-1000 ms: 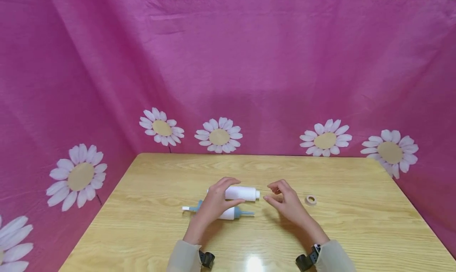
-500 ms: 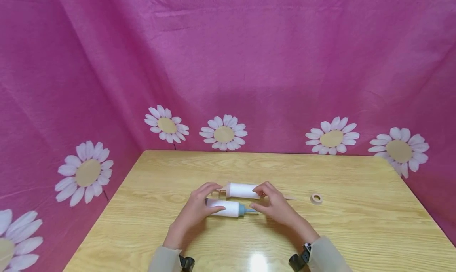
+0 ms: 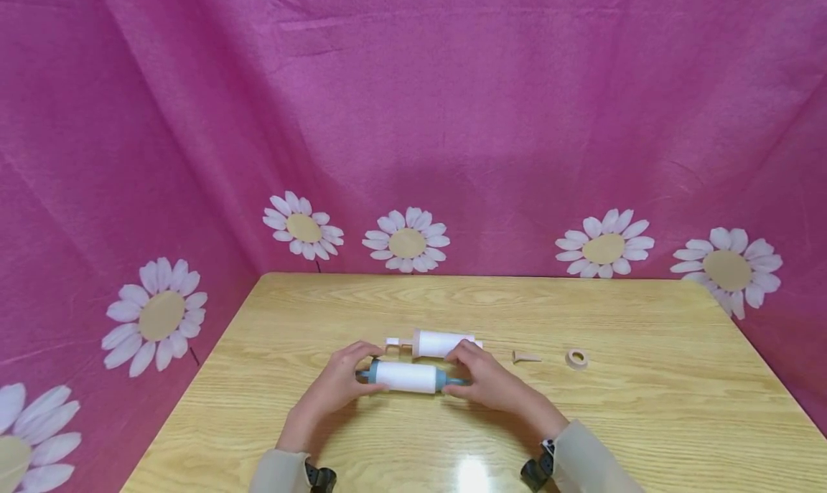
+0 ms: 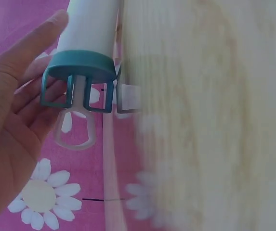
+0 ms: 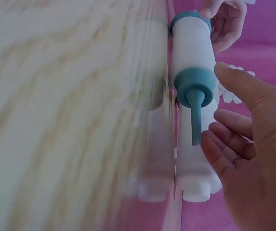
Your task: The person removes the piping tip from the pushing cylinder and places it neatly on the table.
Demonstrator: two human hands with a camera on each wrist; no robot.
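In the head view, a white icing syringe (image 3: 405, 377) with teal ends lies crosswise on the table, nozzle to the right. My left hand (image 3: 344, 371) spans its handle end, thumb along the near side and fingers on the far side. The left wrist view shows the teal finger loops (image 4: 56, 91) and the plunger's pale ring (image 4: 75, 130) beside the palm. At the other end is my right hand (image 3: 487, 378), its thumb tip right at the teal cap (image 5: 194, 84). Its relaxed fingers (image 5: 231, 137) stay beside the teal nozzle (image 5: 195, 118).
A second syringe (image 3: 442, 344), white with pinkish fittings, lies just behind the teal one. To its right are a loose pinkish nozzle (image 3: 526, 357) and a small ring (image 3: 577, 359) on the wooden table (image 3: 633, 407). A flowered curtain (image 3: 491, 120) hangs behind.
My left hand has moved left to the teal syringe's handle end. My right hand has moved left to its nozzle end, uncovering the loose pinkish nozzle.
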